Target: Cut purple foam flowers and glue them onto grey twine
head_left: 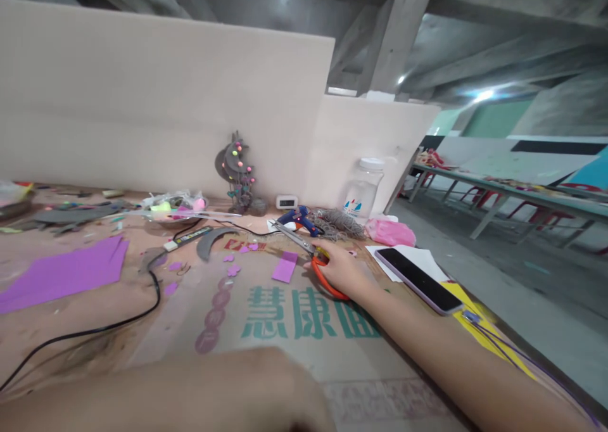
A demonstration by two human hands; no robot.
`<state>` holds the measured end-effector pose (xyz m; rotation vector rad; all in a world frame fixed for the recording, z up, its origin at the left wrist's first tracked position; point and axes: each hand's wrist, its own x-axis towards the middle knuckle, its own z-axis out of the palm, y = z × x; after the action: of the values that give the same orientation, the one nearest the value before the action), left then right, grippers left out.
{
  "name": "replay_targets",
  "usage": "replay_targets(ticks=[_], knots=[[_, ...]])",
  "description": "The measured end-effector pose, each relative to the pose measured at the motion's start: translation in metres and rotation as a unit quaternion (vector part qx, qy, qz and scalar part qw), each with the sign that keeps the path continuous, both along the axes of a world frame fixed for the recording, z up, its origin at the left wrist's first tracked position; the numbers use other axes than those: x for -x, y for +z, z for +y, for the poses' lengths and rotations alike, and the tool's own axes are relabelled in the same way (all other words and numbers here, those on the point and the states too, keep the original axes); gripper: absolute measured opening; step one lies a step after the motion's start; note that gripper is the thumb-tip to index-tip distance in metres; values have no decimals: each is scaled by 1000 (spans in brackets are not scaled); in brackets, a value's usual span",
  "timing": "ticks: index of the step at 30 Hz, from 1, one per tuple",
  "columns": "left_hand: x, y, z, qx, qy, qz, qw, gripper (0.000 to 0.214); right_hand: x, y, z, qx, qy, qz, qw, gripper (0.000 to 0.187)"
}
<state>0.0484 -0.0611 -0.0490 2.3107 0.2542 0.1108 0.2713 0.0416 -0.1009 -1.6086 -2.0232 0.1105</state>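
My right hand point(346, 268) is closed around the orange handles of a pair of scissors point(329, 282), whose metal blades point up and left over the table. Just left of the handles lies a small purple rectangle of paper or foam point(285, 267). My left hand point(280, 391) is large and blurred at the bottom edge, its fingers hidden from view. Beyond it, several small purple cut-out shapes point(233, 270) are scattered on the printed cardboard point(285, 362). A blue glue gun point(298, 216) rests behind the scissors' blades.
A larger purple sheet point(66, 273) is at left, near a black cable point(118, 323) and power strip point(187, 237). A grey moon ornament point(236, 163), grey twine point(339, 222) and clear jar point(361, 188) stand behind. A phone point(418, 280) lies right, by the table edge.
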Motion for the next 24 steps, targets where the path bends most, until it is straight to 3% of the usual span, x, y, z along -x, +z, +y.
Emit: replay_targets(ticks=[1, 3, 6, 9, 11, 16, 19, 24], knots=[[1, -2, 12, -27, 70, -7, 997, 13, 0, 0, 0, 0, -2, 1, 1000, 51], [0, -8, 40, -139, 253, -7, 957, 19, 0, 0, -1, 3, 2, 6, 1000, 50], [-6, -22, 79, -266, 373, 40, 888, 25, 0, 2, -1, 2, 14, 17, 1000, 47], [-17, -36, 99, -348, 413, 91, 837, 47, 1, 4, -2, -3, 6, 19, 1000, 46], [-23, -44, 103, -387, 419, 96, 816, 48, 2, 6, -2, -2, -3, 8, 1000, 47], [-23, -51, 104, -402, 387, 87, 825, 27, 0, 6, -1, 4, 5, -11, 1000, 50], [-23, -49, 102, -398, 398, 100, 821, 31, -1, 5, -1, 1, -9, -15, 1000, 50], [-26, -46, 95, -393, 451, 145, 788, 39, 0, 5, -2, -5, -10, -18, 1000, 48]])
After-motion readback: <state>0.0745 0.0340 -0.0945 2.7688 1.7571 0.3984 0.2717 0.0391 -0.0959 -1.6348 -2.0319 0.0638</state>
